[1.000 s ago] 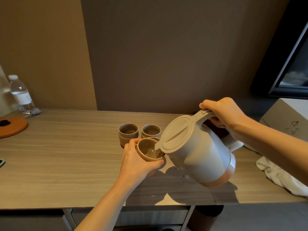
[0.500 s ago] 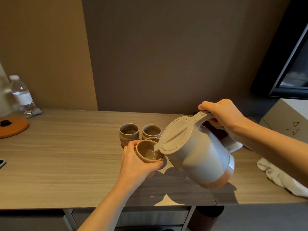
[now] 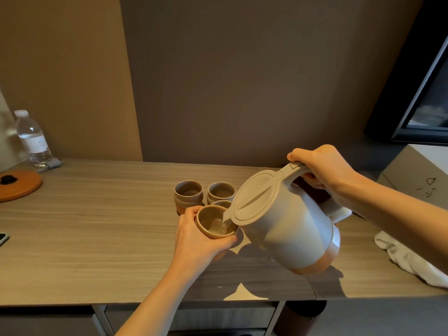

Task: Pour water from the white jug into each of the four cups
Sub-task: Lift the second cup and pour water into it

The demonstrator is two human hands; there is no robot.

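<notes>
White jug [image 3: 286,221] hangs tilted, body up-right of the held cup [image 3: 214,221], spout at its right rim; right hand [image 3: 324,168] grips the handle, left hand [image 3: 196,238] wraps the cup. Water seemingly pools inside; three cups [image 3: 204,194] wait just behind.

Bare tabletop [image 3: 97,238] lies left of the cups [image 3: 189,192]; a white cloth [image 3: 407,258] crowds the right.
</notes>
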